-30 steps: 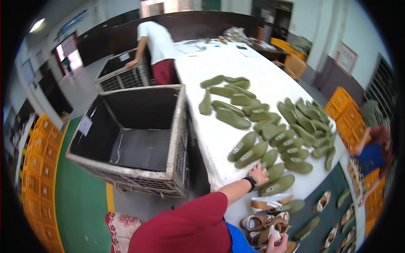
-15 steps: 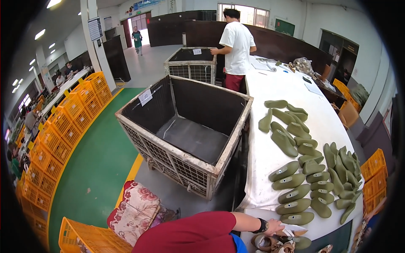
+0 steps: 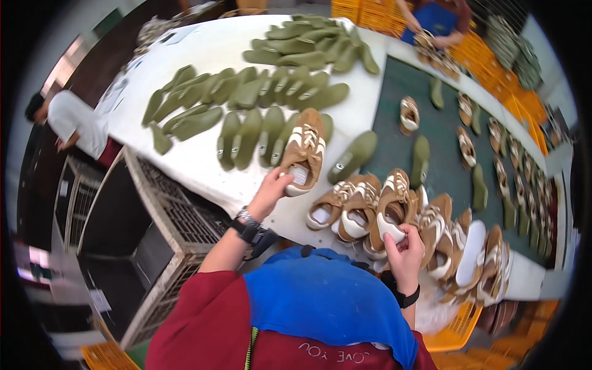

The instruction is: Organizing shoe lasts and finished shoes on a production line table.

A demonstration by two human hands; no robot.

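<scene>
A tan suede sneaker (image 3: 306, 147) with white stripes and laces is gripped at its heel by my left hand (image 3: 270, 192), toe pointing away, over the near end of a row of olive-green shoe lasts (image 3: 248, 139). My right hand (image 3: 404, 248) has its thumb and fingers on the heel of a second tan sneaker (image 3: 394, 196), among a row of similar sneakers (image 3: 441, 231) along the near table edge. One loose green last (image 3: 353, 156) lies between the two held shoes. A pale insole (image 3: 473, 246) shows on the sneakers to the right.
The white table (image 3: 213, 49) carries many more lasts. On a dark green mat (image 3: 394, 86), sneakers and lasts stand in rows. Across the table a person in a blue apron (image 3: 435, 21) handles shoes. A mesh-sided cart (image 3: 166, 228) stands left; an orange crate (image 3: 459, 327) sits below the edge.
My view has swung right toward the mat and sneakers. A sneaker is now raised in my left hand, which was low at the table edge. My right hand has come into view, on another sneaker.
</scene>
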